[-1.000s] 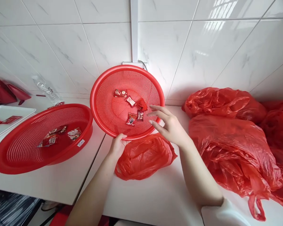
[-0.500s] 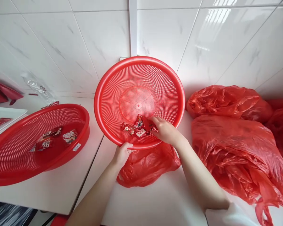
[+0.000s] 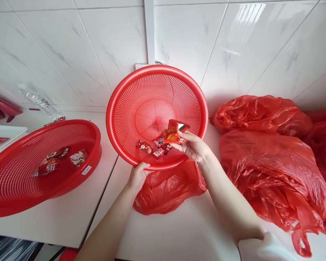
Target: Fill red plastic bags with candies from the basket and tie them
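My left hand grips the near rim of a red plastic basket, which is tilted toward me. Between the thumb and fingers of my right hand is a small red-and-orange snack packet, held above the basket's lower right side. Several small wrapped snacks lie against the basket's lower wall. Under the near rim sits a red plastic bag, partly hidden by the basket. The fingertips of my left hand are hidden beneath the rim.
To the left stands a second red basket with several snack packets in it. Behind it lie a clear plastic bottle and a white tray. Full red plastic bags are heaped at right. A tiled wall closes off the back.
My right hand has lifted the red-and-orange packet off the wrapped snacks and turned it face up. My left hand keeps its hold on the rim. The view has shifted slightly.
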A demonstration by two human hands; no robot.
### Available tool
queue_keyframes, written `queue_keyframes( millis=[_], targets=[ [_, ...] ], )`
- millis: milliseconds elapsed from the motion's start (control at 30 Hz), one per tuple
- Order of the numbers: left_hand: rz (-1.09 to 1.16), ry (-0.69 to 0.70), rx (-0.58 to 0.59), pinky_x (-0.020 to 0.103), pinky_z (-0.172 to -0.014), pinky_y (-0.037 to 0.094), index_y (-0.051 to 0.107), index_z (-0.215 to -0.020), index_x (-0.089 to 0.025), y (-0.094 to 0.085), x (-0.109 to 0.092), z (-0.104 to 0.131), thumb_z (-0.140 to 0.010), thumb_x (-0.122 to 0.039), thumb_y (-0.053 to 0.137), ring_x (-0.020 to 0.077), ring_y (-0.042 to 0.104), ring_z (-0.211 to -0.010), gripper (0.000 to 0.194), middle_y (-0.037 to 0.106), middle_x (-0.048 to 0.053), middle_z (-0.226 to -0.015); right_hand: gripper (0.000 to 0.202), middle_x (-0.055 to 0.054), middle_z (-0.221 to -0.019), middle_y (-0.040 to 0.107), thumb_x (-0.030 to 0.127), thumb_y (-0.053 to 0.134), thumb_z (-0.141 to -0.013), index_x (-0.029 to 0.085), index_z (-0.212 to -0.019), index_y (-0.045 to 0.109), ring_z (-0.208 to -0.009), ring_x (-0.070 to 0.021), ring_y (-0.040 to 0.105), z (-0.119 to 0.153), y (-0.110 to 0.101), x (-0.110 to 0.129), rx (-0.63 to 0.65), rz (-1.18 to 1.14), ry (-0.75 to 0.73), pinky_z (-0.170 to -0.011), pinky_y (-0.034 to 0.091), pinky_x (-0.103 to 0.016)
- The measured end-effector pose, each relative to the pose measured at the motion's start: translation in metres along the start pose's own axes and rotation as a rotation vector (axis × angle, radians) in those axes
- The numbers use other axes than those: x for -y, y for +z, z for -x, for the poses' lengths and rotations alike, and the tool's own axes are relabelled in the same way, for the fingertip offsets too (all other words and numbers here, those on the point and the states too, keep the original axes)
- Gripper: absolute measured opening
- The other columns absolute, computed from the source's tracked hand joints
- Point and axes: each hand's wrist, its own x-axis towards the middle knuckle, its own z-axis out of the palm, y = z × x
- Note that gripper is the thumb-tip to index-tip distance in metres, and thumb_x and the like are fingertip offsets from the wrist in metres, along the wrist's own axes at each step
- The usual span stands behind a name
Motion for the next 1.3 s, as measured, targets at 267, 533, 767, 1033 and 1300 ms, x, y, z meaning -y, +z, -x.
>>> queue_keyframes(
  millis=[267,533,767,1033,1300],
  targets=[
    [0.008,0.059,-0.014,0.044,-0.087,0.053,0.068,-0.086,-0.014,-0.01,-0.003,-0.008,-0.067,-0.014,0.06,0.0287,0.066,-0.102,0.021,0.073,0.006,-0.091,0.036,-0.005,-0.105,0.067,0.05,0.058,-0.086,0.024,-0.11,0.058,-0.088,-0.0179,0.067,0.011,0.033,-0.006,-0.007,-0.119,0.099,-0.08,0.057,-0.036],
    [0.022,-0.018,0.062,0.049,-0.097,0.049,0.066,-0.115,-0.013,-0.002,0.001,-0.003,-0.084,-0.03,0.062,0.0317,0.061,-0.115,0.036,0.069,0.013,-0.117,0.046,-0.003,-0.07,0.051,0.05,0.046,-0.093,0.018,-0.061,0.056,-0.07,-0.0151,0.054,-0.001,0.03,-0.037,-0.335,0.947,-0.323,-0.073,0.048,-0.029],
    [0.02,-0.001,0.075,0.053,-0.102,0.046,0.061,-0.125,-0.015,-0.002,0.006,-0.003,-0.085,-0.031,0.064,0.0332,0.056,-0.121,0.043,0.064,0.013,-0.126,0.032,-0.01,-0.119,0.064,0.022,0.043,-0.096,0.02,-0.119,0.066,-0.105,-0.0213,0.064,-0.003,0.025,-0.058,-0.022,1.25,-0.498,-0.091,0.052,-0.035],
    [0.058,0.049,0.02,0.048,-0.098,0.049,0.069,-0.109,-0.009,-0.013,-0.009,-0.01,-0.084,-0.037,0.063,0.0327,0.061,-0.115,0.037,0.069,0.016,-0.117,0.034,-0.005,-0.112,0.07,0.008,0.044,-0.091,0.022,-0.109,0.069,-0.101,-0.0185,0.067,0.015,0.021,-0.019,0.459,1.23,-0.387,-0.091,0.051,-0.033],
    [0.001,0.079,0.01,0.045,-0.099,0.048,0.065,-0.119,-0.017,-0.003,0.012,-0.005,-0.083,-0.029,0.067,0.0304,0.059,-0.118,0.038,0.067,0.011,-0.123,0.089,-0.02,-0.133,0.05,0.051,0.076,-0.067,0.018,-0.142,0.042,-0.112,-0.0348,0.056,0.028,0.047,-0.037,0.163,1.609,-0.131,-0.082,0.052,-0.046]
  ],
)
